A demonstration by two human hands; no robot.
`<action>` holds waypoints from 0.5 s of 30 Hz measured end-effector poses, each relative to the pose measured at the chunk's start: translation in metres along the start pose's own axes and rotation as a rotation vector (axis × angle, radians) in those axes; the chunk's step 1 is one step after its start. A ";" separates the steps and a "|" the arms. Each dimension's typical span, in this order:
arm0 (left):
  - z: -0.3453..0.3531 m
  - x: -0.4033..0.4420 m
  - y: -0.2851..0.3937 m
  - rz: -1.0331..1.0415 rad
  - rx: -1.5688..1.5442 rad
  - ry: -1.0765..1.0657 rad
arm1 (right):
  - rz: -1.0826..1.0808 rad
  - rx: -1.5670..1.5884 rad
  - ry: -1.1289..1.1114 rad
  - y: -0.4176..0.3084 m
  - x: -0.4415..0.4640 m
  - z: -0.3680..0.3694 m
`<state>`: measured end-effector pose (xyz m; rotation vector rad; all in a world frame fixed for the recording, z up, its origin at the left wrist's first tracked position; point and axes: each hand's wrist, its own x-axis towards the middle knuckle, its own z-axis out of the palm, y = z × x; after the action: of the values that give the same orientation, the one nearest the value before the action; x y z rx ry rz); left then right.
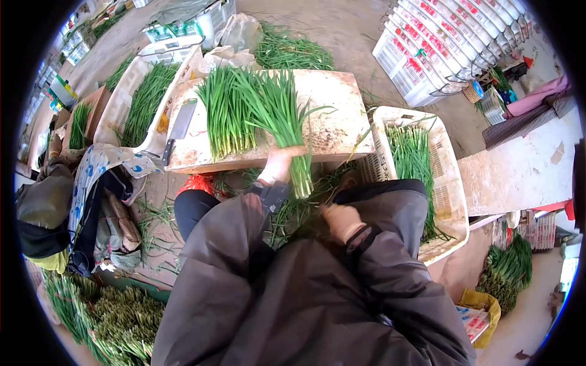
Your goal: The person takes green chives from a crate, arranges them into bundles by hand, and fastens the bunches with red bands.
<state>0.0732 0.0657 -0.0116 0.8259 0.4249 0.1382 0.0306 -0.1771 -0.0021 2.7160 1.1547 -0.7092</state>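
My left hand (282, 163) is wrapped round a bunch of garlic chives (282, 119), its pale cut ends pointing down towards my lap and its leaves fanning out over the board. Next to it on the worn white board (332, 116) lies a pile of chives (226, 113), stems towards me. A broad-bladed knife (182, 122) with a black handle rests at the board's left end. Lower and to the right, my right hand (342, 221) is closed above my lap, slightly blurred. What its fingers hold, if anything, I cannot make out.
White crates of chives stand left (152, 100) and right (448, 183) of the board. More chives (293, 49) lie on the floor behind it. Stacked crates (448, 46) rise at the back right. Red strands (198, 184) hang under the board; chive bundles (122, 317) lie lower left.
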 end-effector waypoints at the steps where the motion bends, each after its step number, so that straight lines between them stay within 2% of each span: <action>1: 0.000 -0.003 -0.001 -0.011 -0.013 -0.002 | 0.086 0.067 0.048 0.007 0.006 -0.012; 3: 0.000 -0.007 -0.002 -0.060 -0.030 -0.010 | 0.113 0.309 0.337 0.021 0.013 -0.024; 5: 0.000 -0.012 -0.002 -0.129 -0.038 -0.024 | -0.124 0.718 0.560 0.033 0.028 -0.022; 6: -0.005 -0.006 -0.014 -0.078 -0.036 0.001 | -0.054 1.218 0.348 0.030 0.035 -0.019; 9: -0.007 -0.003 -0.027 -0.041 -0.063 -0.016 | -0.004 1.341 0.177 0.008 0.030 -0.033; 11: -0.007 -0.008 -0.024 -0.076 -0.021 -0.017 | -0.041 1.362 0.090 0.006 0.041 -0.015; 13: -0.007 -0.012 -0.019 -0.133 0.001 -0.035 | -0.056 1.137 0.105 0.012 0.043 -0.009; 15: -0.007 -0.011 -0.014 -0.169 0.004 -0.034 | -0.055 0.915 0.301 0.019 0.045 -0.007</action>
<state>0.0593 0.0579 -0.0230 0.7919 0.4611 -0.0334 0.0738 -0.1592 -0.0176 3.6549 1.1554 -1.0715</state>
